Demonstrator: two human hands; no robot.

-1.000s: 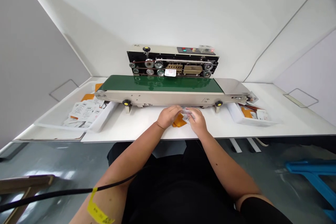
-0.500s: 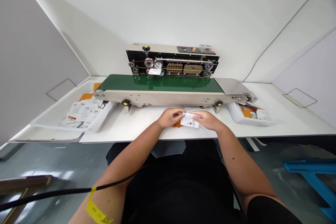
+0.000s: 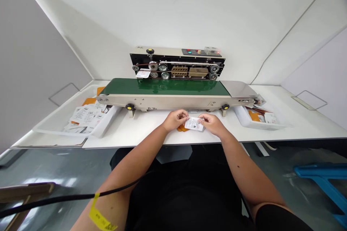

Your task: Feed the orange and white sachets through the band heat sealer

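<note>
Between my hands is a small white printed packet (image 3: 194, 124), held just above the front of the white table. My left hand (image 3: 175, 120) pinches its left top corner. My right hand (image 3: 213, 124) grips the right top corner between thumb and fingers. An orange packet (image 3: 182, 128) lies under and to the left of the white one, partly hidden by it and by my left hand. Behind my hands stands a band sealing machine (image 3: 177, 65) with a green conveyor belt (image 3: 165, 86). Another white packet (image 3: 143, 73) sits at the left end of its rollers.
A clear plastic bin (image 3: 104, 126) on the left holds many white and orange packets (image 3: 86, 115). A smaller bin (image 3: 260, 125) at the right holds more packets. A black cable (image 3: 67, 197) crosses my left arm. A blue stool (image 3: 322, 177) stands on the floor at right.
The white packet in the machine has travelled left along the rollers. The packet in my hands has turned slightly toward level and shifted a little left.
</note>
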